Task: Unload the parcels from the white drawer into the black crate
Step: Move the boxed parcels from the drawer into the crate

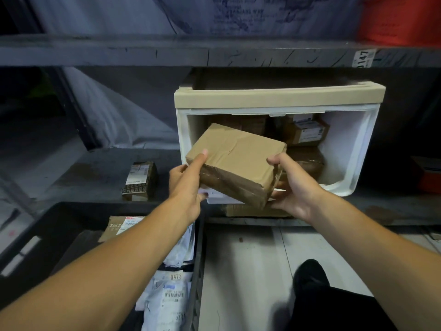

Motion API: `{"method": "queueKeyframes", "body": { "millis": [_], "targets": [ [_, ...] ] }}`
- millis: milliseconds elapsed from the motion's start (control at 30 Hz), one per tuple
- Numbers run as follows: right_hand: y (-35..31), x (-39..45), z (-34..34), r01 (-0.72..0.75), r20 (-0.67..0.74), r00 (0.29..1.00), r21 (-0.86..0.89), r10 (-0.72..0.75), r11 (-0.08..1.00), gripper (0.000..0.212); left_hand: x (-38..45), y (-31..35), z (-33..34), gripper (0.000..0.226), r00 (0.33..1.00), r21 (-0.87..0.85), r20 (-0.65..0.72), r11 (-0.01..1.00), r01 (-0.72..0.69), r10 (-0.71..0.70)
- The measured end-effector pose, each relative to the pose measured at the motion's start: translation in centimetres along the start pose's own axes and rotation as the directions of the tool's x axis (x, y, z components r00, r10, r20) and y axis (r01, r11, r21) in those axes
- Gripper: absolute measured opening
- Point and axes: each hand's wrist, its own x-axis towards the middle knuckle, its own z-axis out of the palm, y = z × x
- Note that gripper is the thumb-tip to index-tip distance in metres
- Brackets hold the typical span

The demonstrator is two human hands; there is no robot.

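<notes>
A brown cardboard parcel (235, 161) is held tilted in front of the open white drawer (346, 149). My left hand (188, 187) grips its left end, thumb on top. My right hand (290, 185) grips its right end, thumb over the top edge and fingers beneath. Further brown parcels (307, 132) lie inside the drawer behind it. The black crate (199, 259) stands low at the left and holds white mailer bags (171, 290) and a brown parcel (119, 229).
A small taped box (139, 181) sits on the dark shelf (95, 168) left of the drawer. A flat carton (253, 211) lies under the drawer's front. Another shelf board (214, 52) runs overhead. My dark shoe (310, 273) is on the pale floor.
</notes>
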Motion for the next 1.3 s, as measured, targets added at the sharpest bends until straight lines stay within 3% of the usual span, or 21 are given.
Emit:
{"method": "queueKeyframes", "body": {
  "millis": [100, 200, 400, 500, 767, 933, 1000, 1067, 1167, 1300],
  "targets": [
    [0.3, -0.4, 0.0, -0.049, 0.078, 0.996, -0.024, 0.050, 0.999, 0.057, -0.7, -0.6, 0.1, 0.061, 0.985, 0.015, 0.121, 0.993, 0.120, -0.121],
    [0.3, -0.8, -0.7, -0.076, 0.147, 0.984, -0.159, 0.100, 0.984, 0.073, -0.4, 0.0, -0.2, 0.053, 0.970, 0.021, 0.192, 0.989, 0.146, -0.148],
    [-0.3, -0.7, -0.5, -0.048, 0.123, 0.990, -0.190, 0.073, 0.981, 0.070, -0.1, 1.6, -0.5, 0.037, 0.988, 0.071, 0.131, 0.995, 0.068, -0.077],
    [-0.4, -0.5, 0.2, -0.042, 0.146, 0.987, -0.164, 0.066, 0.986, 0.058, 0.0, 2.2, -0.7, 0.033, 0.994, 0.098, 0.095, 0.994, 0.051, -0.061],
    [0.3, -0.6, 2.0, -0.072, 0.215, 0.966, -0.305, 0.143, 0.950, 0.067, 0.5, 2.7, -2.2, 0.053, 0.980, 0.236, 0.157, 0.968, 0.084, -0.123],
    [0.4, -0.5, 2.4, -0.067, 0.132, 0.987, -0.199, 0.095, 0.978, 0.057, -0.3, 3.6, -2.9, 0.056, 0.934, 0.296, 0.270, 0.943, 0.149, -0.233],
    [0.4, -0.5, 2.6, -0.057, 0.089, 0.994, -0.132, 0.070, 0.990, 0.068, -0.9, 4.2, -3.6, 0.065, 0.896, 0.340, 0.319, 0.920, 0.195, -0.308],
    [0.4, -0.7, 2.8, -0.065, 0.072, 0.995, -0.046, 0.068, 0.997, 0.095, -1.7, 4.4, -3.9, 0.071, 0.870, 0.381, 0.352, 0.902, 0.203, -0.345],
    [0.9, -1.0, 3.3, -0.074, 0.102, 0.992, 0.022, 0.071, 0.997, 0.101, -2.1, 4.1, -3.4, 0.079, 0.910, 0.343, 0.289, 0.920, 0.192, -0.298],
    [0.7, -1.2, 3.4, -0.076, 0.080, 0.994, 0.083, 0.070, 0.994, 0.093, -2.5, 3.9, -2.6, 0.038, 0.944, 0.203, 0.238, 0.962, 0.181, -0.228]
  ]
}}
